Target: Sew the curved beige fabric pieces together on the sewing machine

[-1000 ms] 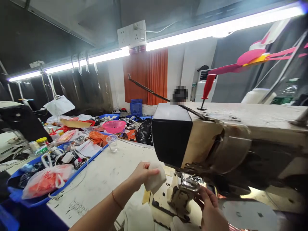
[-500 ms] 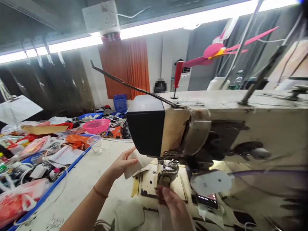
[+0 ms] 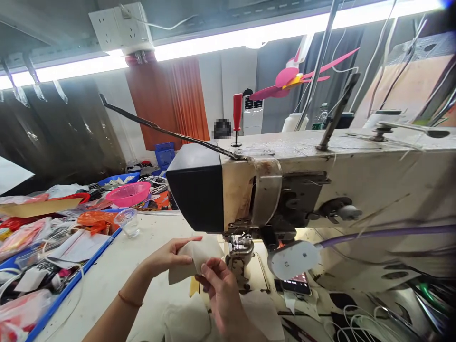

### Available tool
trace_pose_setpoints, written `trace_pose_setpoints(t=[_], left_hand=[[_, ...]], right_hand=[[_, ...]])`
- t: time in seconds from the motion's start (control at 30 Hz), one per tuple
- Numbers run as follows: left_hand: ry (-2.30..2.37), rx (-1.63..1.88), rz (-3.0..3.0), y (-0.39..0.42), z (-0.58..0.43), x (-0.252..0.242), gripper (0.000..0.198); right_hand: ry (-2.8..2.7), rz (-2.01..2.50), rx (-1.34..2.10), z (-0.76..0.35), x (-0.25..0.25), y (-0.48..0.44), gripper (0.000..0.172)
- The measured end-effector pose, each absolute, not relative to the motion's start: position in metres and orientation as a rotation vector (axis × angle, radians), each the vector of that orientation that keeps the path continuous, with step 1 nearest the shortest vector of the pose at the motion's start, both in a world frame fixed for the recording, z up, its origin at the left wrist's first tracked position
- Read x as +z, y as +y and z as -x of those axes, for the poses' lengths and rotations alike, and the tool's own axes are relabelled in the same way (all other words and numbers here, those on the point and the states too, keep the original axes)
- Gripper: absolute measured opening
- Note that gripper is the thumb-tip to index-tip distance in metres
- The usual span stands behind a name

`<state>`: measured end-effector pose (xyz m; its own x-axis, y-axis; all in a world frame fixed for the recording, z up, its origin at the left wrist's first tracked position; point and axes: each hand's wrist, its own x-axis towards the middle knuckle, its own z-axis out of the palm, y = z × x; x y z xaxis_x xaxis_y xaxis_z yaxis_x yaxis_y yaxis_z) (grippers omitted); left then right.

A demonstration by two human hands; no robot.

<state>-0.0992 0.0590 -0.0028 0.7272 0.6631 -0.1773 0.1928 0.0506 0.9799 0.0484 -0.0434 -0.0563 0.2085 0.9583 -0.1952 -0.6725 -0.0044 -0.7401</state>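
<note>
A piece of off-white fabric (image 3: 208,251) is held up between both hands, left of the sewing machine's needle area. My left hand (image 3: 169,256) grips its left side, thumb and fingers closed on it. At its lower right edge, my right hand (image 3: 221,285) pinches the same piece. Just right of the fabric is the metal presser foot (image 3: 242,247) of the sewing machine (image 3: 199,190). More off-white pieces (image 3: 188,318) lie on the table below my hands, and another (image 3: 261,311) lies under my right forearm.
A blue-edged tray (image 3: 89,261) of mixed bags and scraps stands at left, beside a clear plastic cup (image 3: 130,223) and pink basin (image 3: 128,194). Right of the needle are a white oval device (image 3: 295,260) on a purple cable, a phone (image 3: 297,284) and scissors (image 3: 297,330).
My right hand has moved up and left from in front of the presser foot to the fabric in my left hand. The view has shifted to the right.
</note>
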Motion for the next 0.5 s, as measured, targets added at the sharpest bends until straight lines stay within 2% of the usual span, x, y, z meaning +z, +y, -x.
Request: trace_pose_setpoints(t=[0.1, 0.3, 0.43, 0.5], left_hand=[[0.818, 0.478, -1.587, 0.075, 0.100, -0.011, 0.069], [1.038, 0.504, -1.913, 0.090, 0.099, -0.034, 0.059], [1.126, 0.484, -2.192, 0.080, 0.089, -0.044, 0.082], [1.151, 0.499, -2.308, 0.076, 0.081, -0.047, 0.084]], right_hand=[[-0.490, 0.924, 1.276, -0.047, -0.058, -0.035, 0.021], [-0.551, 1.117, 1.174, -0.040, -0.080, -0.007, 0.020], [-0.599, 1.170, 1.135, -0.039, -0.087, 0.002, 0.022], [-0.631, 1.188, 1.121, -0.040, -0.087, 0.002, 0.027]])
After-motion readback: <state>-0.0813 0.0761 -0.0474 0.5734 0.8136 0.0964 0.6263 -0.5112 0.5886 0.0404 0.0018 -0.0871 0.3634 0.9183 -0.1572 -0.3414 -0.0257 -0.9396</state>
